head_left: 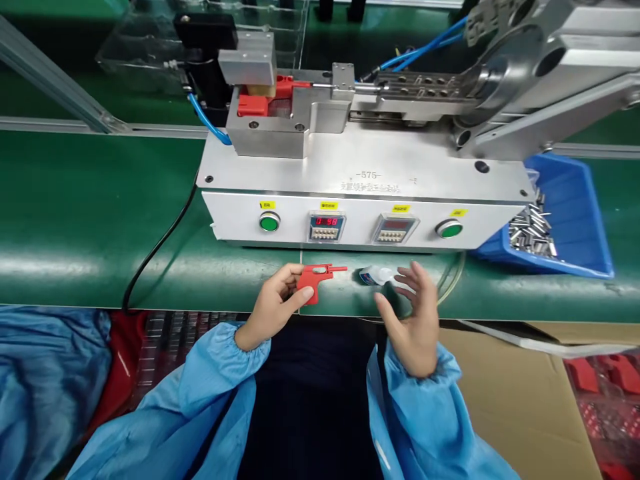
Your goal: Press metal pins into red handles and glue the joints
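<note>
Gripping a red part [311, 283] firmly between thumb and fingers, the left hand [273, 305] holds it over the worktop [100, 220], while the right hand [411, 321] spreads wide just beside a white bottle [376, 275].

I wear the only camera on my head, facing forward and down across the green conveyor belt [100, 213], close over my left hand [273, 310], right hand [413, 320] and blue sleeves [210, 393] at the bottom of the frame.

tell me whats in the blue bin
The blue bin holds a heap of short metal rods, piled at its left end. That end passes behind the machine, so whatever lies there cannot be seen.
</note>
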Tool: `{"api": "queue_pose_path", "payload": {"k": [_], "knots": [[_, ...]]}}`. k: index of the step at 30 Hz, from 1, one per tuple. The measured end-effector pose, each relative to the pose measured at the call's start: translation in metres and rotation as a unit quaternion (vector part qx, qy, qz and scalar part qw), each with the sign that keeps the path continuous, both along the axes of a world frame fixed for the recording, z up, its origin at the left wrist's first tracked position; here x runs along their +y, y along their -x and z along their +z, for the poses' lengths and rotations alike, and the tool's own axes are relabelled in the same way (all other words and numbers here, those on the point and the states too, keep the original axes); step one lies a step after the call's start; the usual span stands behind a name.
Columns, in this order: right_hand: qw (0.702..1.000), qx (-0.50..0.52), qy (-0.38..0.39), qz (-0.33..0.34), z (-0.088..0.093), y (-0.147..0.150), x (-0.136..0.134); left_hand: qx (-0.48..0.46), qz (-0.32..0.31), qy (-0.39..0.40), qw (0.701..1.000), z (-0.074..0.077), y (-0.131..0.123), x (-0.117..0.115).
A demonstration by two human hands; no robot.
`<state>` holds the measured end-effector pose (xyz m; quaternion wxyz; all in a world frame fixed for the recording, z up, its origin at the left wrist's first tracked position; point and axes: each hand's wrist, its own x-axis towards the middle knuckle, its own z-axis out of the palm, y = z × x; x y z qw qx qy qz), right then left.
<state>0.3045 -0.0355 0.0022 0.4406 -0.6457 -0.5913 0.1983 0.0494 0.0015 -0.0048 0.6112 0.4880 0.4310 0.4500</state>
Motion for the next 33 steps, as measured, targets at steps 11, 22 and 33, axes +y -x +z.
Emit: {"api": "queue_pose_path", "payload": {"k": [11, 22, 33], "knots": [[0.983, 0.177, 0.048, 0.021, 0.001, 0.001, -0.010, -0.022, 0.007, 0.028, 0.999, -0.002, -0.007, 0.002], [0.992, 0.127, -0.001, 0.018, 0.011, 0.016, 0.002, 0.010, 0.030, -0.036, 0.999, -0.012, -0.007, -0.006], [0.998, 0.059, 0.034, 0.016, 0.029, 0.023, -0.005, 0.013, 0.023, -0.025, 0.999, -0.010, -0.008, -0.004]]}}
